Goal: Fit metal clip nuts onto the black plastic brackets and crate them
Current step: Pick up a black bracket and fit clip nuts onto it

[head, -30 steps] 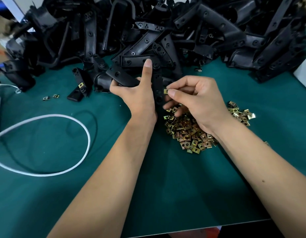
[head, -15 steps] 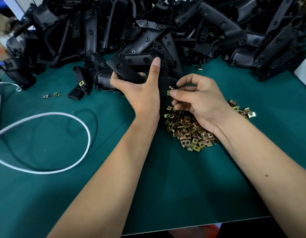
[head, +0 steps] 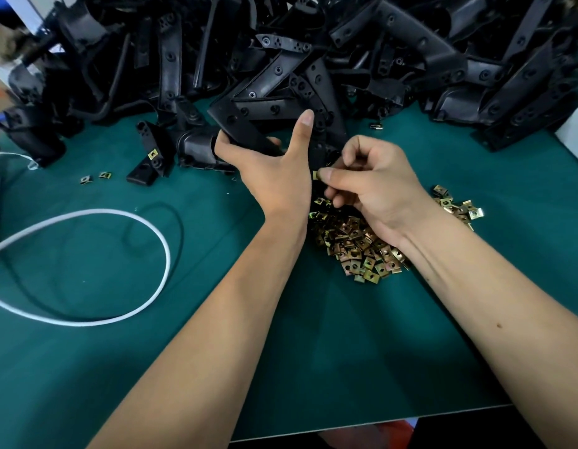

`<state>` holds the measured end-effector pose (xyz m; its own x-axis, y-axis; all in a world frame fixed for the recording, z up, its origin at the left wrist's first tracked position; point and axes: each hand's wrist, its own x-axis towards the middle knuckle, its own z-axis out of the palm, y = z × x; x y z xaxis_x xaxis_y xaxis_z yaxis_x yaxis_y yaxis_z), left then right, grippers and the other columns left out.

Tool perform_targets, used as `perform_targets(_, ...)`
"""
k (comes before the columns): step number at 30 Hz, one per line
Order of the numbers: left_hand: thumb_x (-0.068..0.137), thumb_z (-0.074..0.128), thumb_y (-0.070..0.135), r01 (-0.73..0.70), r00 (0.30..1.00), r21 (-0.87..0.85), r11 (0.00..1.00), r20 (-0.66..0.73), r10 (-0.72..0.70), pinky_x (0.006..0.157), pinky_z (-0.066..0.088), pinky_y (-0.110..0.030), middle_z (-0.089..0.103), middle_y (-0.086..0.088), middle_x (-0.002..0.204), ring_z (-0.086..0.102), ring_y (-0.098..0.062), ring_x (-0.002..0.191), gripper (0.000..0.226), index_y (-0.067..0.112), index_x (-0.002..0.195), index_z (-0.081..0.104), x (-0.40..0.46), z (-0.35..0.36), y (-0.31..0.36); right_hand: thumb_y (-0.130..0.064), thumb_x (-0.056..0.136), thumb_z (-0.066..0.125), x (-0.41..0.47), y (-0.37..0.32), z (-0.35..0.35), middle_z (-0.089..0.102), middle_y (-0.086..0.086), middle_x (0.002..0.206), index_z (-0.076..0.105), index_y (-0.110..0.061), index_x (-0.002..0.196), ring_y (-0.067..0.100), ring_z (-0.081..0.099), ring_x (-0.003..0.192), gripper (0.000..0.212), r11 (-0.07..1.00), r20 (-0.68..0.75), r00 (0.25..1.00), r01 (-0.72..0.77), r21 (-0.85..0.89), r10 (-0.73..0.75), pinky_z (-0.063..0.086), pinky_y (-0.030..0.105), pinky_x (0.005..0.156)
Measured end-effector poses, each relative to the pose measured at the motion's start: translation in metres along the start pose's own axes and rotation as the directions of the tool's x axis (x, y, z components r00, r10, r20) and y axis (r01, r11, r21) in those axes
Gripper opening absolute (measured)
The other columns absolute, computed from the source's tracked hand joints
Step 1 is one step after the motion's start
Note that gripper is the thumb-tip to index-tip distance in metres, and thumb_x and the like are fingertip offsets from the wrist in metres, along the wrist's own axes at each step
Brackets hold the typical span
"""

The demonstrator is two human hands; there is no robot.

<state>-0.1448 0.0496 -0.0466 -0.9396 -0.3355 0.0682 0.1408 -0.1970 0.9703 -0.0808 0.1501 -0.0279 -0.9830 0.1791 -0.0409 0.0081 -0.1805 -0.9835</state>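
The left hand (head: 274, 176) grips a black bracket (head: 239, 124) above the green table (head: 346, 351), thumb under it and index finger stretched straight up along its side. The right hand (head: 375, 186) pinches one small metal clip (head: 315, 175) between thumb and fingers, just beside the lower end of the bracket. Under the right hand lies a heap of clips (head: 362, 251). A big pile of brackets (head: 313, 53) fills the far side of the table. One bracket with a clip (head: 151, 157) lies at the left, near two loose clips (head: 95, 177) and a white cable (head: 119, 270)
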Motion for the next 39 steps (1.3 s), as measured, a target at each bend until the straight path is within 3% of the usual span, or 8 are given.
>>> perform_targets(4,0.074,0.092,0.035,-0.03,0.999,-0.004,1.0,-0.02,0.03,0.095,0.059,-0.041,0.059,-0.012,0.13,0.064,-0.026,0.114,0.095,0.022,0.142,0.027,-0.002,0.002,0.0,0.014,0.087,0.068,0.001,0.0,-0.002,0.061,0.011,0.07,0.046,-0.015,0.076,0.017,0.06,0.055,0.038,1.0,0.005,1.0,-0.007,-0.014,0.007,0.044,0.022,0.046)
perform_targets(12,0.069,0.096,0.036,0.006,1.0,-0.017,1.0,-0.025,-0.006,0.095,0.058,-0.035,0.058,-0.001,0.124,0.065,-0.018,0.105,0.096,0.02,0.137,0.031,0.009,0.001,-0.003,-0.017,0.093,0.076,0.024,-0.007,-0.013,0.075,0.006,0.076,0.067,-0.007,0.101,0.021,0.07,0.061,0.016,0.947,-0.064,0.992,0.087,-0.308,-0.112,0.054,0.03,0.05)
perform_targets(15,0.067,0.096,0.035,0.035,0.999,-0.076,0.996,-0.012,-0.036,0.097,0.058,-0.038,0.055,-0.008,0.131,0.064,-0.027,0.114,0.097,0.02,0.137,0.03,0.013,-0.001,-0.005,-0.018,0.094,0.069,0.05,-0.011,-0.035,0.076,0.003,0.095,0.075,-0.019,0.098,0.026,0.072,0.089,0.007,0.507,-0.156,0.912,0.064,-0.86,-0.379,0.059,0.041,0.08)
perform_targets(17,0.067,0.096,0.035,0.039,0.999,-0.083,0.996,-0.003,-0.039,0.094,0.06,-0.038,0.055,-0.009,0.13,0.065,-0.022,0.105,0.097,0.02,0.137,0.03,0.013,-0.001,-0.006,-0.007,0.092,0.065,0.069,-0.011,-0.049,0.065,0.012,0.124,0.072,-0.021,0.123,0.038,0.062,0.114,0.034,0.152,-0.121,0.932,-0.072,-0.986,-0.341,0.053,0.042,0.096)
perform_targets(22,0.068,0.096,0.033,0.034,0.999,-0.092,0.995,0.017,-0.033,0.08,0.061,-0.028,0.055,-0.001,0.115,0.058,-0.003,0.074,0.092,0.022,0.134,0.033,0.015,0.0,-0.009,0.011,0.091,0.059,0.089,-0.013,-0.055,0.049,0.02,0.131,0.069,-0.006,0.124,0.045,0.055,0.116,0.038,-0.023,-0.069,0.968,-0.077,-0.997,-0.24,0.051,0.044,0.094)
perform_targets(27,0.067,0.095,0.036,0.037,0.999,-0.088,0.995,0.005,-0.037,0.079,0.06,-0.026,0.055,0.0,0.112,0.058,-0.001,0.073,0.093,0.021,0.134,0.033,0.016,0.0,-0.009,-0.008,0.095,0.067,0.077,-0.02,-0.062,0.064,0.018,0.106,0.066,-0.005,0.096,0.04,0.063,0.096,0.004,0.082,-0.078,0.978,-0.063,-0.995,-0.196,0.053,0.039,0.08)
perform_targets(35,0.072,0.094,0.032,0.078,0.997,-0.132,0.988,-0.006,-0.08,0.084,0.062,-0.029,0.058,-0.01,0.123,0.061,-0.008,0.082,0.087,0.02,0.132,0.033,0.016,-0.003,-0.007,-0.018,0.097,0.068,0.027,-0.012,-0.051,0.074,-0.001,0.074,0.063,-0.018,0.089,0.008,0.068,0.062,0.01,0.51,-0.044,0.968,0.091,-0.855,-0.246,0.052,0.026,0.064)
perform_targets(39,0.073,0.094,0.031,0.122,0.993,-0.142,0.982,0.009,-0.122,0.087,0.063,-0.038,0.059,-0.018,0.128,0.061,-0.014,0.085,0.085,0.021,0.131,0.033,0.015,-0.004,-0.004,-0.017,0.094,0.07,0.015,-0.011,-0.043,0.072,-0.006,0.074,0.072,-0.02,0.087,0.006,0.065,0.069,0.008,0.522,0.04,0.963,0.179,-0.834,-0.268,0.053,0.026,0.07)
